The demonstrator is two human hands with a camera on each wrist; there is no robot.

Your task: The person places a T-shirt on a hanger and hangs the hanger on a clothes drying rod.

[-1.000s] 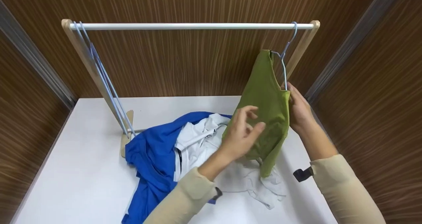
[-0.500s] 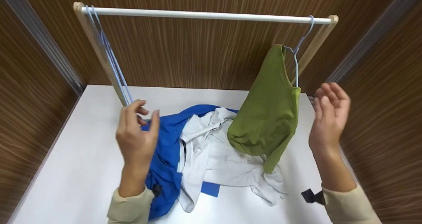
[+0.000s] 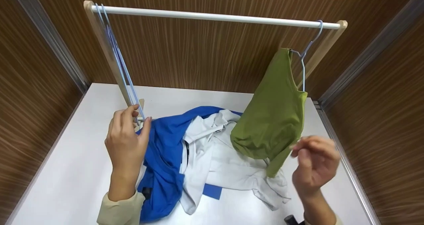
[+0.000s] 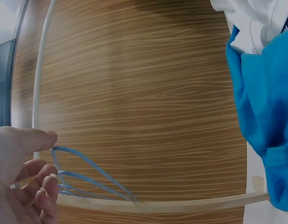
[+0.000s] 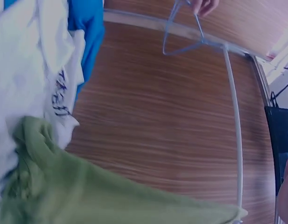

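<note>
My left hand is raised beside two light-blue wire hangers hooked on the left end of the rail. In the left wrist view, its thumb and loosely bent fingers stand apart around the corners of the hangers. A green top hangs from another blue hanger at the rail's right end, its lower edge overlapping the white clothes. Near that edge, my right hand is in the air with relaxed, half-bent fingers and nothing in its grasp.
A white rail on wooden posts spans the back. Below it, a blue garment and crumpled white clothes lie piled on the white tabletop. Dark lettering shows on a white shirt. Wood-grain panels enclose the back and sides.
My left hand has moved from in front of the green top leftward to the two hangers. My right hand has left the top's hanger and come down toward me. The head view has shifted.
</note>
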